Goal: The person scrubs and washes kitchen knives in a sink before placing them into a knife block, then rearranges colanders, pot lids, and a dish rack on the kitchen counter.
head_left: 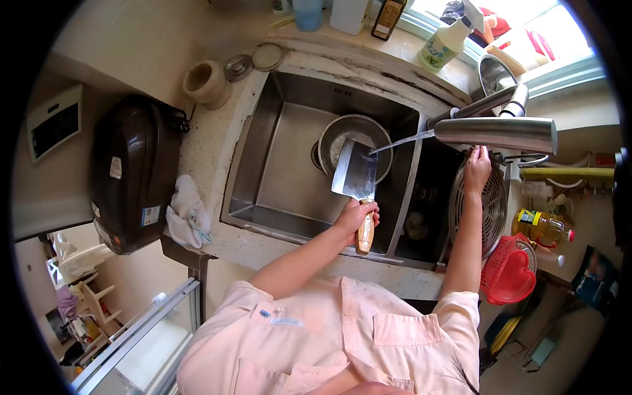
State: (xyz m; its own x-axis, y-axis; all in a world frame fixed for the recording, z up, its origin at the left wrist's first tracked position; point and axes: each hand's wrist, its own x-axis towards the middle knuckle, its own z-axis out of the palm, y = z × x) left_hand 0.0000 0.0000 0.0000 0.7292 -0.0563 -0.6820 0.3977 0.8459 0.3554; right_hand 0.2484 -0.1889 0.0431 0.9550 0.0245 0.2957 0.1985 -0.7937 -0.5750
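My left hand (357,218) is wrapped round the wooden handle of a cleaver (355,170), whose broad blade reaches over a metal pot (327,146) in the sink. Water runs from the faucet (497,135) onto the blade's upper edge and the pot. The pot stands in the large sink basin (289,125) and has some water in it. My right hand (477,172) is up against the underside of the faucet, fingers curled together. The faucet covers its fingertips, so what they grip is hidden. Behind that forearm is a round slotted metal rack (495,210).
Beside the basin is a narrower dark basin (428,197). A white cloth (188,212) and a dark appliance (135,174) are left of the sink. A spray bottle (444,46) stands on the back ledge. A red heart-shaped basket (510,270) hangs at right.
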